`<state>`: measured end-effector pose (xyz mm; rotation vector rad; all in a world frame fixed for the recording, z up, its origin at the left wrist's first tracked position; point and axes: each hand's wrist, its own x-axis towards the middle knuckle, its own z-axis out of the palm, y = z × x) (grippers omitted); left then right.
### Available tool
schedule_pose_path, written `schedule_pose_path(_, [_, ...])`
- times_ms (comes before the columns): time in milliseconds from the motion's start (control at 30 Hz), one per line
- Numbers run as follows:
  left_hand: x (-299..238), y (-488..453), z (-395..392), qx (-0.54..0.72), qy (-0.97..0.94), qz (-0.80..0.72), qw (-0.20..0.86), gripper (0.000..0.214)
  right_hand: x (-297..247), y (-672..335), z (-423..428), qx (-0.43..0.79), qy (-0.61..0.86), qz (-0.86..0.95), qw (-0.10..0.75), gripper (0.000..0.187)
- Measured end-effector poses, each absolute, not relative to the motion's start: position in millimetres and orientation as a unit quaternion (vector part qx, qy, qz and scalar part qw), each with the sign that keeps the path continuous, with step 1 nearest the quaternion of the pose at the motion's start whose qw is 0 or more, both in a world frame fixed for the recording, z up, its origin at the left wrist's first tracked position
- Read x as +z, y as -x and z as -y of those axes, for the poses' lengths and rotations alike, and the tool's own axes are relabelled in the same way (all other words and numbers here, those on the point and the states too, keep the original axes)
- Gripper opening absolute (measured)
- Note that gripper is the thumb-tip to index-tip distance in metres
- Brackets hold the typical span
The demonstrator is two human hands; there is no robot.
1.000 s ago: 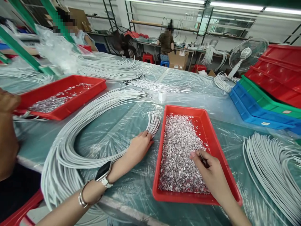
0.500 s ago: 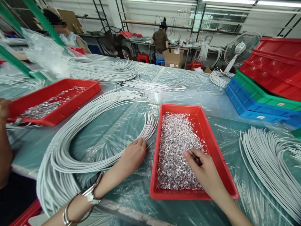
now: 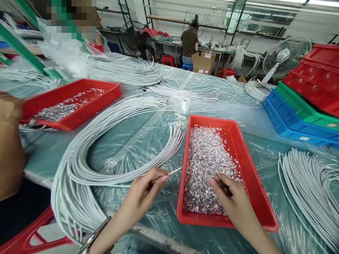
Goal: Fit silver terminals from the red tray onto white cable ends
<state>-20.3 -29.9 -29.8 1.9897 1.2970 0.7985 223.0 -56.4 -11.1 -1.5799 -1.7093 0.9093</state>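
I have the left hand (image 3: 148, 186)'s grip pinching one white cable (image 3: 175, 171) near its tip, just left of the red tray (image 3: 196, 219) on the counter (image 3: 124, 144), the right hand (image 3: 231, 194)'s clasping a dark tool (image 3: 225, 187) over shiny bits (image 3: 203, 165).

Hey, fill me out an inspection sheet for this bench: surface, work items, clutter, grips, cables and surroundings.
Surface: green tabletop under clear plastic film, wrinkled in places.
Work items: red tray holding many small shiny pieces.
Clutter: white roll beyond the tray; second red tray at left, also with shiny pieces; stack of trays at right, red, green and blue.
Grips: left grip pinches a white wire near its end; right grip holds a dark tool, partly hidden, over the red tray.
Cables: curved wire bundle at left; another bundle at right.
Surroundings: co-worker's arm at left edge; seated person and white fan behind.
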Motion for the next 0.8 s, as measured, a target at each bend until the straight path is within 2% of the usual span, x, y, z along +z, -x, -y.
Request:
schedule_pose_path(233, [-28,19,34,0.303,-0.751,-0.457,0.366,0.021,-4,-201,70,0.374,0.602,0.647,0.281,0.023])
schedule_pose_path(433, [-37,19,41,0.340,-0.733,-0.465,0.361,0.013,0,-182,77,0.421,0.595,0.627,0.274,0.025])
schedule_pose_path(633, [-38,16,41,0.347,-0.744,-0.434,0.371,0.016,3,-173,68,0.449,0.577,0.647,0.216,0.028])
schedule_pose_path(800, [-35,16,45,0.364,-0.724,-0.426,0.403,0.019,4,-167,61,0.447,0.537,0.680,0.222,0.024])
